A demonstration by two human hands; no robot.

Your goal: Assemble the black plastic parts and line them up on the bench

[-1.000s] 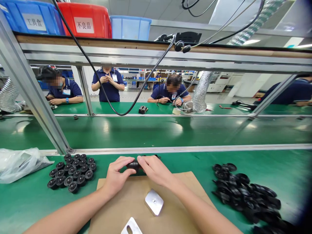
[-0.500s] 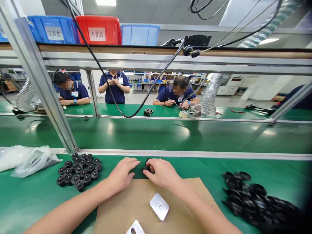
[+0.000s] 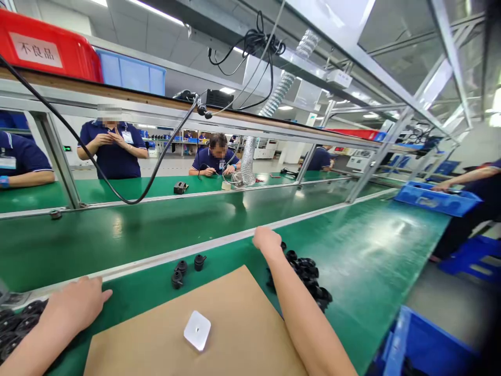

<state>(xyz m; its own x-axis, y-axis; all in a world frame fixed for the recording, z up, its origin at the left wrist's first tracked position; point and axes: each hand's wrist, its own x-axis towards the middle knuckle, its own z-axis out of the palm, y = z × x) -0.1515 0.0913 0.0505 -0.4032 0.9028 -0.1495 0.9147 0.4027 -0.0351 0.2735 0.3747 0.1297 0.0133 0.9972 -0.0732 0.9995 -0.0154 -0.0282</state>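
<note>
My left hand (image 3: 74, 303) is at the left, over the edge of a group of round black parts (image 3: 15, 324). Its thumb stands apart from the fingers, which bend downward, and nothing shows in it. At the far side of a heap of black plastic parts (image 3: 309, 277) is my right hand (image 3: 268, 240). Its fingers are curled in, and whatever they may hold is hidden. Three small black parts with side spouts, one a black capped piece (image 3: 199, 262), stand beyond the cardboard sheet (image 3: 156, 339). A silvery metal block (image 3: 197, 330) lies on the cardboard.
A metal rail (image 3: 219, 241) runs along the back of the green bench (image 3: 376, 235). A blue crate (image 3: 434, 198) stands far right by a person's arm. Another blue bin (image 3: 430, 339) is below the right edge. Several people sit or stand opposite. A cable (image 3: 156, 172) hangs ahead.
The view has swung to the right. My hands have parted from near the middle: left to the round parts, right to the heap. The black part handled there is out of my right hand's earlier place.
</note>
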